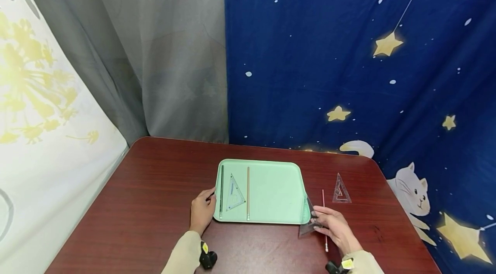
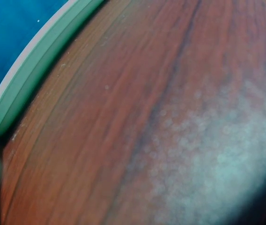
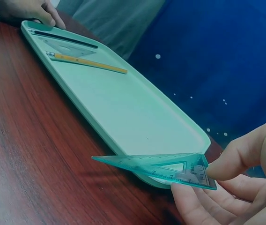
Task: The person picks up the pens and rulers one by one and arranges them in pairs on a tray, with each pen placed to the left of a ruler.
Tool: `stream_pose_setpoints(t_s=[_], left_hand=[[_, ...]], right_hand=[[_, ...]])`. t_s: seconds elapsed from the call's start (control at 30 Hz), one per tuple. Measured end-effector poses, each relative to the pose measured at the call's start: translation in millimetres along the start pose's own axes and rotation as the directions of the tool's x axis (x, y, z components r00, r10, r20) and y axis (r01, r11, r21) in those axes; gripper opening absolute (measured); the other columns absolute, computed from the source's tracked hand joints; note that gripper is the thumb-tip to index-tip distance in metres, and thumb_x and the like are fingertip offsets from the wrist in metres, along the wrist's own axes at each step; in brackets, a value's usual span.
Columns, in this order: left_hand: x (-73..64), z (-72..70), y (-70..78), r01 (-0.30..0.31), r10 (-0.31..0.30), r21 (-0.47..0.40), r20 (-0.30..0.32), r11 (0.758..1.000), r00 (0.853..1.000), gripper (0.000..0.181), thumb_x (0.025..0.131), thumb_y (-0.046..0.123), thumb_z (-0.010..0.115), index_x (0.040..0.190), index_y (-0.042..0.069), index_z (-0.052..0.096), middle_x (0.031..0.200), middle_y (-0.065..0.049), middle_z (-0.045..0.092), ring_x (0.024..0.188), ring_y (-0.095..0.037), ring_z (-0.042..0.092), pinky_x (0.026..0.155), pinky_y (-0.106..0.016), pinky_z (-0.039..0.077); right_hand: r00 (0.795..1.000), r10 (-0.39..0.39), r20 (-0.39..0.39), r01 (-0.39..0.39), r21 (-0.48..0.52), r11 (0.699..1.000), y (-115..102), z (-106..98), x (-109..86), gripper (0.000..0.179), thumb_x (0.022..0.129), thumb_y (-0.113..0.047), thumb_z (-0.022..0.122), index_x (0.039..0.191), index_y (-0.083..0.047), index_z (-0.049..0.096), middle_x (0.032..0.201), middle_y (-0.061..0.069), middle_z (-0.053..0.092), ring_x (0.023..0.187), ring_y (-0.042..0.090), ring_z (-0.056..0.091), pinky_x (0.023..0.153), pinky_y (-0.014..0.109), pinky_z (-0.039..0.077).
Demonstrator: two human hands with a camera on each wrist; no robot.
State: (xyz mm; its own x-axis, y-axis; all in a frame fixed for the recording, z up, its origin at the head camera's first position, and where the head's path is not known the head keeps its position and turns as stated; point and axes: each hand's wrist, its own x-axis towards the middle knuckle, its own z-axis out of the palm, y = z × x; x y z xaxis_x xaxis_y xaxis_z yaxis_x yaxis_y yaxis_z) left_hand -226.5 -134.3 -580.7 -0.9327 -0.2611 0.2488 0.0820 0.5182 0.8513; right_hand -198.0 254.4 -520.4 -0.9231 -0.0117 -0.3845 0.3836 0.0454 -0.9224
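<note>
We hold a transparent triangular set square (image 3: 142, 163), scale marks along its edge, above the near right corner of a pale green, round-cornered rectangular tray (image 1: 275, 192) lying flat.

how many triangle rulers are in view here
3: a triangle ruler lying in the tray, a second triangle ruler in the right hand, and a third triangle ruler on the right of the table.
</note>
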Motion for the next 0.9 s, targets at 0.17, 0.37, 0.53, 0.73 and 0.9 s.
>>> stream_pose_setpoints(t_s=[0.17,0.37,0.53,0.73,0.9], left_hand=[[-0.4,-0.5,0.6,0.004,-0.004,-0.002,0.005,1.0,1.0,0.028,0.092,0.007,0.059,0.119,0.006,0.068,0.111,-0.011,0.069,0.063,-0.005,0.055,0.06,-0.022,0.044],[-0.5,-0.7,0.5,0.005,-0.005,-0.005,0.008,1.0,1.0,0.029,0.092,0.006,0.059,0.12,0.005,0.068,0.111,-0.011,0.068,0.065,-0.006,0.056,0.06,-0.022,0.044],[-0.9,-0.9,0.4,0.009,-0.009,-0.013,0.013,1.0,1.0,0.029,0.093,0.006,0.058,0.12,0.005,0.067,0.112,-0.012,0.068,0.062,-0.005,0.054,0.06,-0.022,0.043],[-1.2,-0.4,0.1,0.007,-0.007,-0.015,0.014,1.0,1.0,0.029,0.093,0.007,0.058,0.121,0.005,0.067,0.112,-0.012,0.068,0.064,-0.005,0.055,0.06,-0.022,0.043],[-0.9,0.1,0.8,0.002,-0.001,-0.014,0.005,1.0,1.0,0.029,0.092,0.006,0.059,0.12,0.005,0.067,0.111,-0.011,0.068,0.064,-0.007,0.057,0.06,-0.022,0.044]], right_hand=[[1.0,-0.003,0.019,0.002,0.015,1.0,-1,4,0.6,0.057,0.08,0.009,0.05,0.136,0.018,0.038,0.11,0.011,0.066,0.083,0.013,0.065,0.069,0.029,0.054],[1.0,-0.013,0.023,0.013,0.019,1.0,0,8,2.6,0.057,0.081,0.009,0.051,0.135,0.018,0.037,0.114,0.014,0.065,0.083,0.012,0.065,0.071,0.029,0.055],[0.999,-0.02,0.04,0.019,0.032,0.999,0,13,3.8,0.057,0.081,0.009,0.051,0.135,0.019,0.036,0.116,0.015,0.064,0.083,0.011,0.064,0.072,0.03,0.055],[0.998,-0.024,0.062,0.023,0.021,1.0,-2,18,6.1,0.055,0.084,0.007,0.051,0.135,0.018,0.037,0.117,0.015,0.065,0.086,0.011,0.065,0.072,0.03,0.054],[0.998,-0.02,0.058,0.02,0.013,1.0,-4,24,7.8,0.052,0.086,0.004,0.051,0.136,0.016,0.039,0.119,0.015,0.064,0.09,0.011,0.064,0.075,0.031,0.054]])
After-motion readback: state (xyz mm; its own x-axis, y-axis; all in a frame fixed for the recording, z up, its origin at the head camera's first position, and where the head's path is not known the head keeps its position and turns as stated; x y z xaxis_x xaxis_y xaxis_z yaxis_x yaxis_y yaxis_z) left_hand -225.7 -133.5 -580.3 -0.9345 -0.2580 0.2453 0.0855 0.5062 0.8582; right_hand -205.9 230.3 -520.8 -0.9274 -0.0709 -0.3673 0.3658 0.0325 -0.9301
